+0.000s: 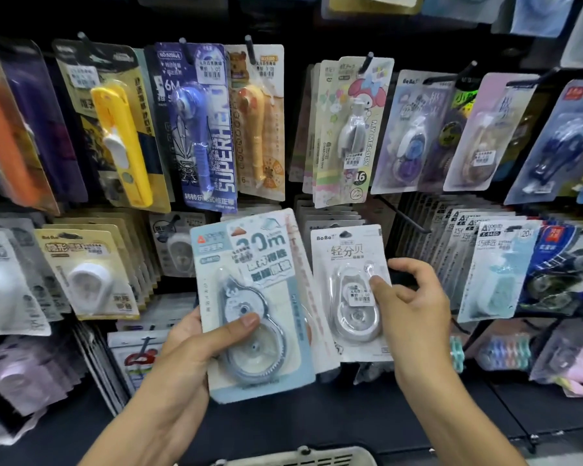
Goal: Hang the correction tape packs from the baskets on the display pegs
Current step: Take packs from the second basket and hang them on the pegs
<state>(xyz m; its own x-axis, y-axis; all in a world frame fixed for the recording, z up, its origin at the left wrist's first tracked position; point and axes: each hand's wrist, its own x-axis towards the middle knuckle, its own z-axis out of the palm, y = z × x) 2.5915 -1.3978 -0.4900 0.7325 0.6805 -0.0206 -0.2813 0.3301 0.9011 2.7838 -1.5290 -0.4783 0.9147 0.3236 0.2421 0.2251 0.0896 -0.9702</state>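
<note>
Two packs in play here, right in front of the pegboard display; the left hand has the big blue pack clamped, thumb across the clear bubble, fingers curled behind the card; there looks to be a second, pinkish card tucked behind it, though I can't tell how many are stacked there. The right hand pinches the white pack by its right edge, thumb pressed on the price sticker, fingers behind; so both grips are grasping, neither released. The white pack sits upright, just beside the blue one, their edges overlapping slightly; its hang hole is at the top, well above the pinch, and it stands directly in front of a row of matching white packs on a lower peg. The basket shows only its rim at the bottom edge.

Now the risks, as I judge them; the white pack is held low and to one side, so it could swing or tilt as it goes up, and the hole could miss the peg tip; the bare black peg jutting out to the right is close enough to snag the card or the knuckles. The crowded left hand is another worry; a loose stack could slide and drop.
</note>
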